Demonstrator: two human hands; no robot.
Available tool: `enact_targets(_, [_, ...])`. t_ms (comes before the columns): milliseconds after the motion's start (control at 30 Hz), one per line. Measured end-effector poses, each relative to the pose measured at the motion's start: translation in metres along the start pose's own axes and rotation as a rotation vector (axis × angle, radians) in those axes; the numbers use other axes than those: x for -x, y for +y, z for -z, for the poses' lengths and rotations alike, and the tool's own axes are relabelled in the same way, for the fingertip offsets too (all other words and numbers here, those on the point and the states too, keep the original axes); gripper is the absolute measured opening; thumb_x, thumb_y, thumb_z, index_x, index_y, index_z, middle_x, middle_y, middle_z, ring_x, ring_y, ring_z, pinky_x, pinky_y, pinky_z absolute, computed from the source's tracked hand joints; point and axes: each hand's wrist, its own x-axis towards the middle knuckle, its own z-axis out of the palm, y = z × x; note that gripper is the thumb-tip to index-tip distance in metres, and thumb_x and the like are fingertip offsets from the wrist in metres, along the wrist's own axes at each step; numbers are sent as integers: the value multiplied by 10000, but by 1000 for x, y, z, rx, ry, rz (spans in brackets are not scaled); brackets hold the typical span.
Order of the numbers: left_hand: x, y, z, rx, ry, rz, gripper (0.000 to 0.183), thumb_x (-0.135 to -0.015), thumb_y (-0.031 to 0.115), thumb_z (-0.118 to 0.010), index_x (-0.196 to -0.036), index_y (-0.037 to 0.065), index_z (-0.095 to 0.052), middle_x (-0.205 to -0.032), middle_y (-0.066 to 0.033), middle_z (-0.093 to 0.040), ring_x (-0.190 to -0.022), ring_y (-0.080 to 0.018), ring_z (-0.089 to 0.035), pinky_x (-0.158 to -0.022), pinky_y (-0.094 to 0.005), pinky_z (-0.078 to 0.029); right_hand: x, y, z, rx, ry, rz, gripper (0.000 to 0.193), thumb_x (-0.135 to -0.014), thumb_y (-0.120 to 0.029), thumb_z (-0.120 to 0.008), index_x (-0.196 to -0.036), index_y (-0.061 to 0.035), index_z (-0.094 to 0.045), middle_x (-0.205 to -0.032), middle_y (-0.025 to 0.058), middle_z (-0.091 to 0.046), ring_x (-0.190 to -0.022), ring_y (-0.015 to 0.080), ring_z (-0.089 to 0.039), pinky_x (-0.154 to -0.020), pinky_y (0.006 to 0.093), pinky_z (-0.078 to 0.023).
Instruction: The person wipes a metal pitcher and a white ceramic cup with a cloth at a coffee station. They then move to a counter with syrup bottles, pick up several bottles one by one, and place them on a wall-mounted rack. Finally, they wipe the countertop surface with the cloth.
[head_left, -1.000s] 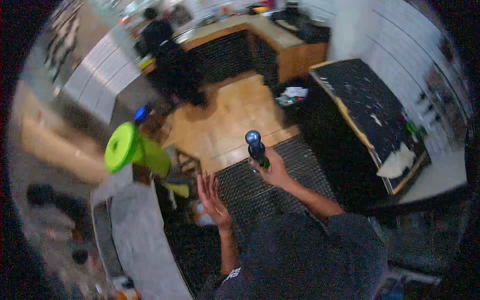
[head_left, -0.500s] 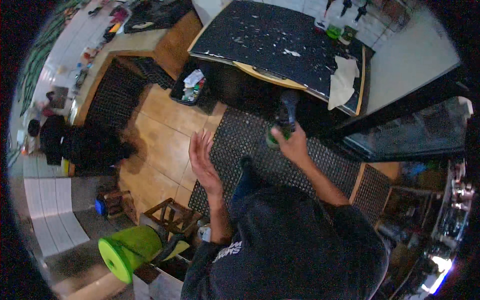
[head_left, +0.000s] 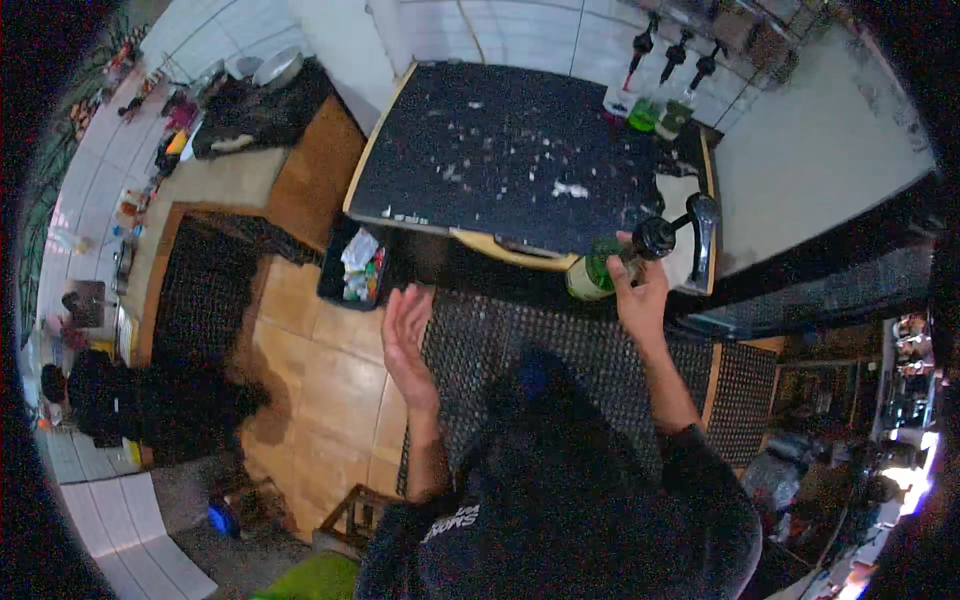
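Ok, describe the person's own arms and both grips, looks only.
The person wears a dark top; its loose sleeves leave the forearms bare. White lettering shows near the left sleeve. The left grip and right grip are bare, five-fingered hands with no gloves. No watch shows on either wrist.

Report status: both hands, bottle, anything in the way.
Left hand open, empty. Right hand gripping green pump bottle. Black-topped table ahead, white sheet on its right end.
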Motion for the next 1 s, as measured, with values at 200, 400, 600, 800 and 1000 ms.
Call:
enact_targets(200, [-50, -19, -31, -20, -45, 40, 818, -948, 649, -279, -1445, -1, -296, -1384, -214, -448, -1183, -309, -532, -1000, -428, -401, -113, 33, -39, 23, 77, 73, 408, -852, -320, -717, -1085, -5, -601, -978, 152, -646, -885, 259, -603, -823, 359, -458])
enact_targets(400, [-91, -42, -67, 51, 156, 45, 803, -935, 637, -336, -1449, 22, -302, -1369, -189, -469, -1151, -307, -558, -954, -412, -442, -273, 81, -97, -55, 112, 89, 413, -868, -331, -694, -1066, 20, -607, -1007, 142, -657, -930, 259, -605, -858, 362, -459])
enact_targets(600, [-103, -41, -87, -17, 267, 80, 833, -890, 652, -442, -1454, 51, -314, -1345, -180, -481, -1128, -315, -574, -935, -436, -458, -418, 202, -162, 222, 211, 123, 588, -856, -434, -671, -1184, 43, -570, -1145, 223, -621, -1080, 380, -572, -952, 440, -426])
enact_targets(800, [-105, -49, -81, 92, 431, 115, 844, -885, 667, -442, -1457, 61, -309, -1353, -182, -473, -1129, -302, -567, -935, -413, -439, -501, 293, -188, 241, 194, 171, 763, -885, -515, -589, -1381, 35, -406, -1277, 282, -541, -1171, 412, -533, -980, 449, -420])
enact_targets(1000, [-111, -43, -82, -6, 506, 124, 811, -909, 653, -406, -1444, 50, -318, -1356, -184, -470, -1128, -283, -563, -945, -413, -436, -519, 274, -206, 101, 246, 118, 715, -880, -508, -608, -1262, 85, -489, -1246, 260, -543, -1123, 424, -537, -956, 452, -424])
